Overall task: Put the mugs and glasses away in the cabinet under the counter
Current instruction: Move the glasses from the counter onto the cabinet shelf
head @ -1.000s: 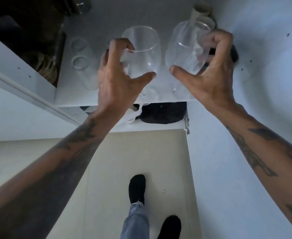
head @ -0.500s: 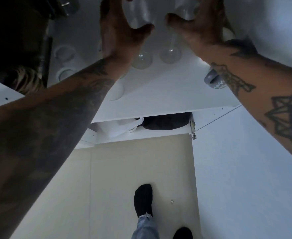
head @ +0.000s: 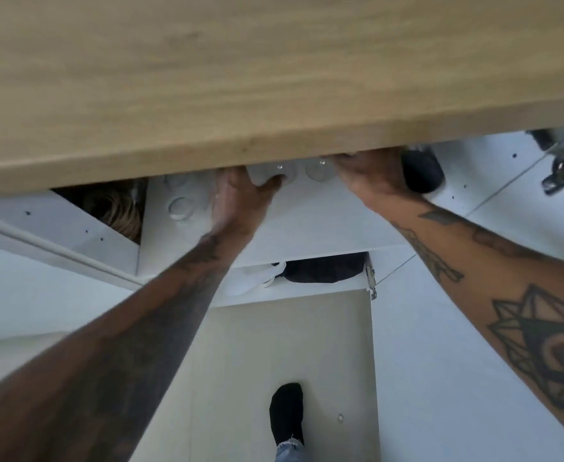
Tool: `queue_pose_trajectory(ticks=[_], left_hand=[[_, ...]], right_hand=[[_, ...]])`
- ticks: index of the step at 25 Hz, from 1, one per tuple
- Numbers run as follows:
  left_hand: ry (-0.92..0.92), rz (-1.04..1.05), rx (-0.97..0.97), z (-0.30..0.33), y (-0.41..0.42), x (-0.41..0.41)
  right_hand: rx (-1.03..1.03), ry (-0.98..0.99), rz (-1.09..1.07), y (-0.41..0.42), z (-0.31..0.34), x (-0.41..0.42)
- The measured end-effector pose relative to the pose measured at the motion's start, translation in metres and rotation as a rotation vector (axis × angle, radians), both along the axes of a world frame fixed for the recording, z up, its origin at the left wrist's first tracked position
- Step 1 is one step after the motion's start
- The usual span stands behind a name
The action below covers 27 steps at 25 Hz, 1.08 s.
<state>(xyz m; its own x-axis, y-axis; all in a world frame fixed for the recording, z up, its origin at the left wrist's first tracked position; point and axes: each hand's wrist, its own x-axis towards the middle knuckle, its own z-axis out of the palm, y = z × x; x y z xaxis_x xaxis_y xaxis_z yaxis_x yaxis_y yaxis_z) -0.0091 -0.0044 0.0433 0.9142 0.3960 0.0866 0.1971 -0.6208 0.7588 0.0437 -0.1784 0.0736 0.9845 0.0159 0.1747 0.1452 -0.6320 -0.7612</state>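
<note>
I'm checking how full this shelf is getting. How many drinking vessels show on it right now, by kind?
Stemmed glass bases by the hands: 2
Clear tumblers at the shelf's left: 2
Dark mug at the right: 1
Total: 5

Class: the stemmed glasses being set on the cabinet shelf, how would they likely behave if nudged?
The stemmed glasses look thin and clear, so probably fragile. Only small round feet show beneath hidden bowls, so they may tip easily. Standing close between the left hand and right hand, they could clink.
</note>
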Motion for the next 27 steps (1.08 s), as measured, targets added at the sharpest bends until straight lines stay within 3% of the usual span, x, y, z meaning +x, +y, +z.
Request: queue_pose_trajectory(ticks=[4, 10, 13, 19, 23, 27], left_hand=[[0.037, -0.077, -0.129, 0.014, -0.03, -0.116], [-0.06, -0.209, -0.03, 0.114, -0.047, -0.21], [-0.139, -0.221, 0.064, 0.188, -0.031, -0.196], [-0.398, -0.166, 0.079, 0.334, 0.005, -0.12], [-0.463, -0.111, 0.155, 0.369, 0.028, -0.047], [-0.376, -0.075, 0.168, 0.362, 0.048, 0.031]], right_hand=[[0.101, 0.128, -0.016, -0.019, 0.017, -0.094], [0.135, 0.121, 0.052, -0.061, 0.105, -0.207], [0.13, 0.034, 0.052, -0.075, 0.172, -0.203], [0.098, -0.277, 0.093, -0.048, 0.32, -0.116], [0.069, -0.304, 0.134, -0.008, 0.347, -0.05], [0.061, -0.274, 0.147, 0.031, 0.334, 0.021]])
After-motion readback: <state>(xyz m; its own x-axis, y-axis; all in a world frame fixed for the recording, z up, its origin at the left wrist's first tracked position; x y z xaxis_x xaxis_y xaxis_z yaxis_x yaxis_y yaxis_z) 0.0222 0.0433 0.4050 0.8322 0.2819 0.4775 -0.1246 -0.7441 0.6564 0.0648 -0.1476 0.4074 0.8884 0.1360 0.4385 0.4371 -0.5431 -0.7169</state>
